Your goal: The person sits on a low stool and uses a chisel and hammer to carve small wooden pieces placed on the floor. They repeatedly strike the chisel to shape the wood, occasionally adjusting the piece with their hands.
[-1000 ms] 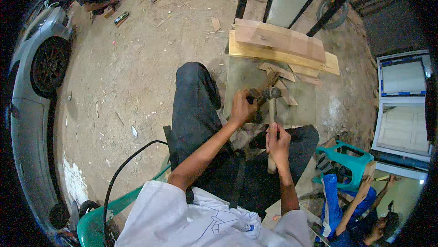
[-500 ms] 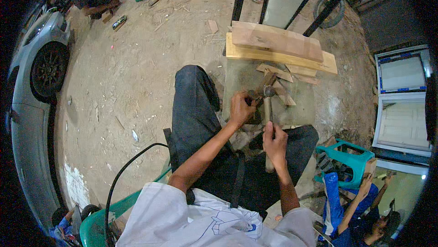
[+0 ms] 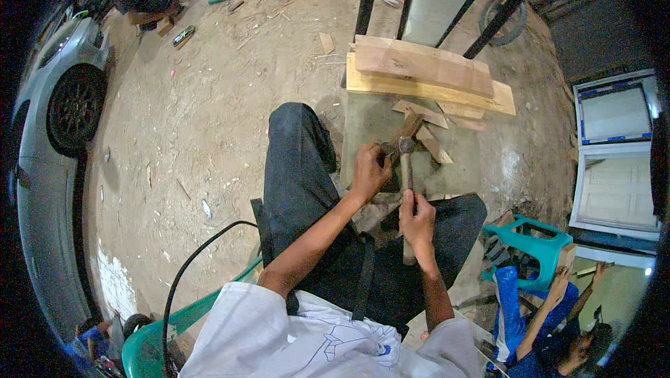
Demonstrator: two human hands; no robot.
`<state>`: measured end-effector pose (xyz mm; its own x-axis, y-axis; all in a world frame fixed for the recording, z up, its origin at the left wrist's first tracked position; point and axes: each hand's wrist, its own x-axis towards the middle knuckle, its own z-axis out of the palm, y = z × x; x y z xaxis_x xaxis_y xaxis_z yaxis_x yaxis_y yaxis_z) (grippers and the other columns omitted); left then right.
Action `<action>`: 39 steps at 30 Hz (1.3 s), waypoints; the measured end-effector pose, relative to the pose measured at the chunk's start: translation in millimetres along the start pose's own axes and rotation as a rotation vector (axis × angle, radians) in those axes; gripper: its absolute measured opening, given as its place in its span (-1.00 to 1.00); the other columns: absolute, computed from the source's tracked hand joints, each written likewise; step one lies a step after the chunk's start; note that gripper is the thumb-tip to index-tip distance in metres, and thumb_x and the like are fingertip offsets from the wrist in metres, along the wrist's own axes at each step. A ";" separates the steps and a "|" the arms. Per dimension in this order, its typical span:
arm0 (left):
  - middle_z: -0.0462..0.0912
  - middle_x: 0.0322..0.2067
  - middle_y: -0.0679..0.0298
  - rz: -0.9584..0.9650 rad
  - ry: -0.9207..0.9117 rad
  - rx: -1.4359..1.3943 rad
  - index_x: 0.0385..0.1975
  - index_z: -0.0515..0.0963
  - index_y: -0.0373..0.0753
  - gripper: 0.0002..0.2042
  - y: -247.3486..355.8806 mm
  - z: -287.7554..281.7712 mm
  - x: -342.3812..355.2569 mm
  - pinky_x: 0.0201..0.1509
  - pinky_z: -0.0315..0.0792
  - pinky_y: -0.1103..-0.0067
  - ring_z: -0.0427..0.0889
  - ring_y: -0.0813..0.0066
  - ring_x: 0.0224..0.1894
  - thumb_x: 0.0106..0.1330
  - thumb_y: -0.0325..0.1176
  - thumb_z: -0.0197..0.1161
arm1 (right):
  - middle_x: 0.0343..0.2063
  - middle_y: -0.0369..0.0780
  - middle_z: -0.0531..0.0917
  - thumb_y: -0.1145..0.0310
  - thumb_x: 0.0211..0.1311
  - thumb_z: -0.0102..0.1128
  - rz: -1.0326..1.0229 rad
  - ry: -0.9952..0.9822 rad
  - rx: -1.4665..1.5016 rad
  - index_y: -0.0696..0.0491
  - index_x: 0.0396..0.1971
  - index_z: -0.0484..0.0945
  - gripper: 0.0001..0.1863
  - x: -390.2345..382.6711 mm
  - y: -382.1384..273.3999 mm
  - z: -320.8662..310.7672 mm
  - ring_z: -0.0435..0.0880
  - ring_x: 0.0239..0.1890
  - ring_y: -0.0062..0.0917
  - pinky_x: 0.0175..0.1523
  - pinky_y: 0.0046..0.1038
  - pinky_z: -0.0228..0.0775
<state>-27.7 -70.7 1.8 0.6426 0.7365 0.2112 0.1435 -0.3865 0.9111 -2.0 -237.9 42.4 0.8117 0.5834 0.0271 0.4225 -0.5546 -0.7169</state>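
Between the seated person's dark-trousered legs, above a flat grey-green surface (image 3: pixel 464 168), a hammer (image 3: pixel 407 172) stands with its metal head away from the body, just beside or touching a brown wooden block (image 3: pixel 412 124); which, cannot be told. The right hand (image 3: pixel 417 221) has its grip wrapped round the lower handle. The left hand's (image 3: pixel 370 172) grip is narrow, fingers curled round a dark piece (image 3: pixel 385 149) near the hammer head; what it is, and whether it joins the block, is too small to tell. For well-aimed taps, the wrist should stay loose, the strokes short, and the left fingers clear of the striking face. A firm left hold would probably keep the piece from twisting. The handle is pale, worn-looking and rod-like, the head dark and rounded. Thin, flat wood offcuts (image 3: pixel 436 149) lie beyond, some pointed, and past them a pinkish-brown board (image 3: pixel 426 64) with visible grain rests on a yellower board (image 3: pixel 391 85), both long and straight-edged.
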 end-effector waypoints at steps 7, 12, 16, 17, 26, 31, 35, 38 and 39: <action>0.56 -0.31 -0.02 0.008 -0.013 0.031 -0.37 0.57 -0.38 -0.85 -14.6 6.6 2.3 -0.12 0.41 0.27 0.50 -0.05 -0.21 0.06 -0.51 0.29 | -0.75 -0.31 0.45 0.09 0.47 -0.07 0.159 -0.086 0.259 0.14 -0.44 0.47 -0.58 4.9 -46.4 -27.4 0.39 -0.80 -0.65 -0.70 -0.52 0.21; 0.48 -0.30 -0.07 0.038 0.074 0.102 -0.31 0.48 -0.41 -0.85 1.2 9.8 -6.3 -0.08 0.33 0.19 0.43 -0.12 -0.19 0.14 -0.52 0.21 | -0.73 -0.33 0.51 0.07 0.47 -0.07 0.341 -0.145 0.425 0.09 -0.45 0.49 -0.59 -0.3 -69.1 -44.4 0.43 -0.79 -0.69 -0.71 -0.54 0.25; 0.42 -0.33 -0.08 0.149 0.080 0.206 -0.33 0.43 -0.41 -0.88 -10.2 13.3 -6.5 -0.12 0.30 0.17 0.39 -0.12 -0.22 0.18 -0.53 0.16 | -0.74 -0.33 0.47 0.07 0.48 -0.08 0.403 -0.128 0.491 0.09 -0.44 0.47 -0.59 -5.8 -57.7 -43.7 0.39 -0.80 -0.68 -0.72 -0.56 0.23; 0.42 -0.32 -0.08 0.119 0.057 0.194 -0.33 0.43 -0.42 -0.88 -7.7 11.8 -5.5 -0.13 0.30 0.18 0.39 -0.12 -0.22 0.17 -0.53 0.16 | -0.74 -0.34 0.46 0.07 0.48 -0.08 0.385 -0.123 0.490 0.09 -0.45 0.47 -0.59 -5.6 -53.8 -43.1 0.38 -0.80 -0.69 -0.72 -0.56 0.21; 0.41 -0.31 -0.06 0.173 0.003 0.276 -0.36 0.43 -0.40 -0.87 -17.8 15.5 -4.6 -0.16 0.31 0.19 0.41 -0.07 -0.21 0.11 -0.54 0.19 | -0.75 -0.35 0.39 0.03 0.49 -0.13 0.404 -0.123 0.463 0.12 -0.45 0.43 -0.54 -1.6 -49.0 -37.8 0.32 -0.83 -0.69 -0.74 -0.57 0.15; 0.41 -0.32 -0.05 0.176 0.030 0.288 -0.35 0.44 -0.38 -0.87 -13.0 12.7 -3.1 -0.17 0.31 0.21 0.41 -0.06 -0.23 0.14 -0.51 0.19 | -0.75 -0.36 0.37 0.01 0.48 -0.13 0.385 -0.148 0.480 0.13 -0.45 0.42 -0.53 -1.4 -43.3 -32.0 0.30 -0.83 -0.71 -0.75 -0.60 0.13; 0.44 -0.35 -0.03 0.166 0.068 0.192 -0.35 0.47 -0.37 -0.89 -1.6 6.8 -0.9 -0.19 0.32 0.21 0.42 -0.06 -0.26 0.16 -0.51 0.18 | -0.75 -0.37 0.37 0.02 0.48 -0.12 0.384 -0.161 0.445 0.12 -0.46 0.43 -0.53 1.9 -40.5 -28.5 0.29 -0.84 -0.71 -0.74 -0.60 0.13; 0.46 -0.35 -0.02 0.167 0.056 0.151 -0.31 0.51 -0.36 -0.87 -0.9 3.8 -0.7 -0.19 0.33 0.20 0.43 -0.07 -0.25 0.15 -0.51 0.19 | -0.75 -0.37 0.37 0.02 0.48 -0.12 0.374 -0.187 0.429 0.13 -0.46 0.43 -0.53 5.4 -39.2 -27.4 0.28 -0.84 -0.71 -0.74 -0.60 0.12; 0.46 -0.34 -0.02 0.171 0.048 0.130 -0.30 0.52 -0.35 -0.86 -0.9 2.7 -0.8 -0.18 0.34 0.20 0.44 -0.07 -0.24 0.14 -0.52 0.19 | -0.75 -0.37 0.37 0.02 0.48 -0.12 0.366 -0.197 0.424 0.13 -0.46 0.43 -0.53 6.5 -38.9 -27.0 0.28 -0.84 -0.71 -0.74 -0.60 0.12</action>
<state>-26.3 -72.4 -0.2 0.6294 0.6788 0.3783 0.1334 -0.5740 0.8079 -2.2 -228.5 89.3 0.7668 0.5208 -0.3753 -0.1014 -0.4790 -0.8720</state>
